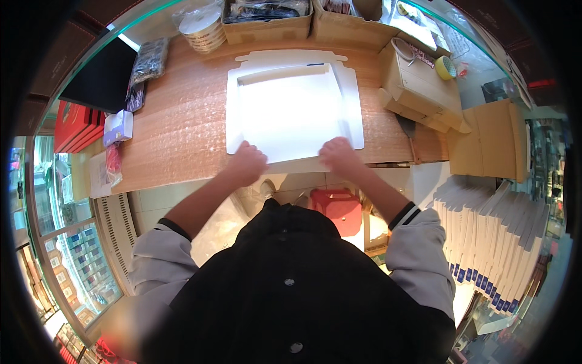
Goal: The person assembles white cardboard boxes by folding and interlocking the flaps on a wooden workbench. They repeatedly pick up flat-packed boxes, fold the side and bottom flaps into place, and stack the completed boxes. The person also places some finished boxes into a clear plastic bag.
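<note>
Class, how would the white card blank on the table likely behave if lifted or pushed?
The white card blank is probably light for its size: its edges look thin. It may bend readily at the creases near its far side. Lying broad and low on the table, it would likely slide rather than tip.

A shop's packing corner, by the look of it.
Cartons (270,31) line the tabletop's (176,121) far edge, yellow tape (446,68) towards the right; a glass-fronted display (88,258) stands past the left edge, stacked white boxes (491,233) by the near right corner.
</note>
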A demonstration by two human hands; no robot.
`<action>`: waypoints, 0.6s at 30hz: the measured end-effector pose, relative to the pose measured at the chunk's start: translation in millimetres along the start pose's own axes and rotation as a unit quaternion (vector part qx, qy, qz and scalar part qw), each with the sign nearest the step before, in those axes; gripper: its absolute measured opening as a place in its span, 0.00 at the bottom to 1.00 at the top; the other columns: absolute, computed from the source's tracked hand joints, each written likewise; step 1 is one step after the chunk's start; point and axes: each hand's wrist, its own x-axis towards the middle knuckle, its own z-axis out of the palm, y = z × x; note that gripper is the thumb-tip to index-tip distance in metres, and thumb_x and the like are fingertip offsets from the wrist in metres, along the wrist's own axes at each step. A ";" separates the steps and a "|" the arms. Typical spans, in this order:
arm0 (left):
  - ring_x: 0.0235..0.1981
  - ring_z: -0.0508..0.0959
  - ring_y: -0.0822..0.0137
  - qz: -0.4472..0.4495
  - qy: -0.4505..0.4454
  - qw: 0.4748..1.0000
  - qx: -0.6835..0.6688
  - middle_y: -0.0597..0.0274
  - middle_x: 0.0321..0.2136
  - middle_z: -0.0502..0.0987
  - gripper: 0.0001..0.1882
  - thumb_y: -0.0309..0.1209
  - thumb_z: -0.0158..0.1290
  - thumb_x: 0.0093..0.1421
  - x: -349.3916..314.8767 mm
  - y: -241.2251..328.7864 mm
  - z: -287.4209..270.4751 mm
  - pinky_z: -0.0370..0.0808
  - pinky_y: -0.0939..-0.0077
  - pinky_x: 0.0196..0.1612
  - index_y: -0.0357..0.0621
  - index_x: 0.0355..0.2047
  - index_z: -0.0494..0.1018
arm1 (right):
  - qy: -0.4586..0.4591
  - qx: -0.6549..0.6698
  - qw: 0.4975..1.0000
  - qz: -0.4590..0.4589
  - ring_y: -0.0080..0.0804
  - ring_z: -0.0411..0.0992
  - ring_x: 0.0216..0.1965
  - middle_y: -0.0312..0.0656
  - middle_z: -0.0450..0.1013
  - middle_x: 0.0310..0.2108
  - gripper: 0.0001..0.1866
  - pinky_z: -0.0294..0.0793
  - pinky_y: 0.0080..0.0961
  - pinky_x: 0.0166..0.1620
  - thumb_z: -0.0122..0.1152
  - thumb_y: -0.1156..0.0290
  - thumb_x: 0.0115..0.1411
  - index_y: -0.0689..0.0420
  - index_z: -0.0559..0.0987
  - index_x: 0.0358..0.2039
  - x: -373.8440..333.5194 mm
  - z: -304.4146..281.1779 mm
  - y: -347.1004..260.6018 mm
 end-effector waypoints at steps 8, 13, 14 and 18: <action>0.49 0.71 0.61 0.139 0.181 0.973 -0.036 0.59 0.44 0.73 0.22 0.46 0.54 0.58 15.1 25.1 16.3 0.63 0.58 0.55 0.40 0.43 0.71 | 0.042 0.152 0.987 -0.039 0.34 0.67 0.37 0.35 0.69 0.30 0.03 0.65 0.31 0.41 0.59 0.72 0.52 0.52 0.74 0.28 8.6 28.8 -35.7; 0.45 0.71 0.62 0.186 -0.012 0.982 -0.028 0.62 0.41 0.71 0.16 0.35 0.59 0.50 21.0 14.7 5.1 0.68 0.65 0.48 0.44 0.39 0.70 | 0.049 0.137 0.989 -0.027 0.34 0.67 0.37 0.34 0.70 0.31 0.03 0.66 0.30 0.41 0.59 0.73 0.51 0.52 0.75 0.28 4.6 16.8 -26.6; 0.44 0.71 0.63 0.187 -0.014 0.982 -0.032 0.62 0.39 0.71 0.15 0.33 0.59 0.50 25.8 14.4 2.3 0.68 0.65 0.47 0.44 0.37 0.70 | 0.052 0.132 0.990 -0.029 0.34 0.67 0.37 0.34 0.70 0.31 0.03 0.66 0.30 0.41 0.59 0.73 0.51 0.52 0.75 0.28 5.0 12.8 -26.1; 0.41 0.71 0.64 0.183 -0.014 0.979 -0.085 0.66 0.35 0.71 0.11 0.29 0.59 0.48 38.7 16.1 -18.5 0.66 0.68 0.44 0.47 0.32 0.70 | 0.042 0.124 0.991 -0.022 0.34 0.68 0.38 0.33 0.71 0.31 0.03 0.67 0.31 0.42 0.61 0.73 0.51 0.52 0.76 0.27 9.5 -8.8 -24.4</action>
